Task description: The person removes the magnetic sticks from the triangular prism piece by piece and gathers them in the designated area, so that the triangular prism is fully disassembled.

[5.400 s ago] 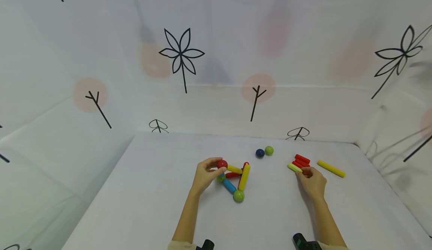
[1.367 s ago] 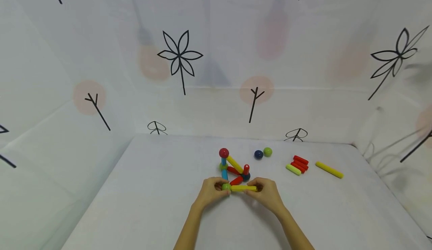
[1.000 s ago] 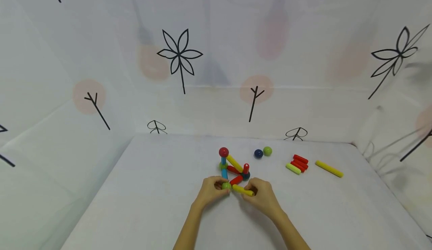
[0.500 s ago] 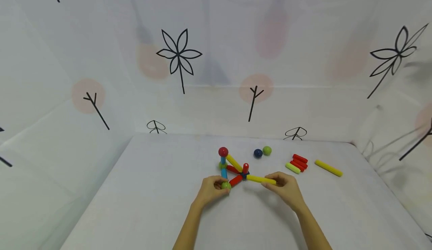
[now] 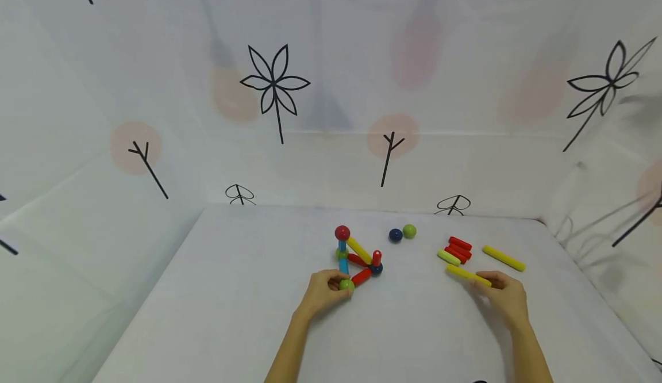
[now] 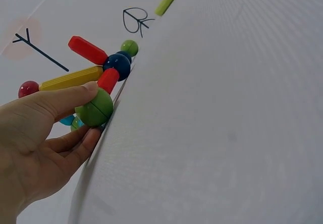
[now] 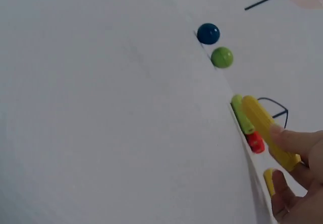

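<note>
My left hand (image 5: pixel 323 293) pinches a green ball (image 6: pixel 96 109) at the near corner of a structure of balls and rods. From that ball a red rod (image 5: pixel 362 276) runs to a dark blue ball (image 6: pixel 117 66), where another red rod (image 6: pixel 87 50) stands up. A blue rod (image 5: pixel 343 265) leads back to a second green ball, with a red ball (image 5: pixel 342 233) raised above it. A yellow rod (image 5: pixel 359 251) slopes from the red ball to the dark blue one. My right hand (image 5: pixel 505 298) holds a yellow rod (image 7: pixel 267 133) over the table at the right.
Several red rods (image 5: pixel 458 249) and a lime rod (image 5: pixel 448 257) lie just beyond the held rod. Another yellow rod (image 5: pixel 504 258) rests right of them. A loose dark blue ball (image 5: pixel 395 235) and green ball (image 5: pixel 410 231) sit toward the back of the white table (image 5: pixel 233 314).
My right hand has drawn the yellow rod away from the held green ball, past the dark blue ball, and carried it right toward the loose rods. My left hand stays on the green ball.
</note>
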The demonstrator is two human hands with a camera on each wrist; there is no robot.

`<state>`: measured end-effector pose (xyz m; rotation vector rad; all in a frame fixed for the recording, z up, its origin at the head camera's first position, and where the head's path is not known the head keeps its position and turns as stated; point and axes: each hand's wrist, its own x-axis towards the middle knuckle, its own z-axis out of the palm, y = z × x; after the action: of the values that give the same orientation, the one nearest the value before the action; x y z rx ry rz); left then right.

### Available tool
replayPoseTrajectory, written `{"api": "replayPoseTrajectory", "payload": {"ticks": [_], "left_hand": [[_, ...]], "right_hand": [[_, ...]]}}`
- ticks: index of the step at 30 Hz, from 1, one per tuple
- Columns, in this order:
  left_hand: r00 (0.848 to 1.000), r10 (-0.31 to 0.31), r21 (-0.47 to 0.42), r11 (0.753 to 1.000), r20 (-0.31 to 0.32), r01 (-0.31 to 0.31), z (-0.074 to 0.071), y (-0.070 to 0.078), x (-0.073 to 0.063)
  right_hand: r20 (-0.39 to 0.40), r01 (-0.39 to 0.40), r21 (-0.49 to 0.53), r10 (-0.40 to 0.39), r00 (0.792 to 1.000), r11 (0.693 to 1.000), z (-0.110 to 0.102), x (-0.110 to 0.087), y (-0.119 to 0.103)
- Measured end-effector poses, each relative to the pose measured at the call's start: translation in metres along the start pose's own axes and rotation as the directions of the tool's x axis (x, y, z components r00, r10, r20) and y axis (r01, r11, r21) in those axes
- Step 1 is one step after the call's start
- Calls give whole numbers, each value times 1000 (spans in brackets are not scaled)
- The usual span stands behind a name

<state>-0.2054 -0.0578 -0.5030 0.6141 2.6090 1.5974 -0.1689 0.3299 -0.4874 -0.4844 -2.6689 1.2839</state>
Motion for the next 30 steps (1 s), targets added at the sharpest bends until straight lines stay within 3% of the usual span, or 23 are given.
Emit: {"api": "replayPoseTrajectory", "payload": {"ticks": [3,10,15,19,30], "left_hand": [[1000,-4,-5,1000,-1,4,0,-1,0],[1000,-13,-12,1000,-1,13,0,0,-1],[1000,-2,-20,1000,-1,2,0,-2,0],[1000,6,-28,1000,-3,-6,1,-4,0],[1000,-11,-26,1000,-4,11,2,-5,-1]], "right_hand": [[-20,-16,-55,15,1000,998,-8,5,9],[-75,-34,-78,28,997,996,-20,12,22],[-65,-23,-111,16,998,994,-28,17,28],[-106,-10,-134,-4,994,991,-33,20,33],[-246,-51,-82,30,969,995,-31,28,38]]}}
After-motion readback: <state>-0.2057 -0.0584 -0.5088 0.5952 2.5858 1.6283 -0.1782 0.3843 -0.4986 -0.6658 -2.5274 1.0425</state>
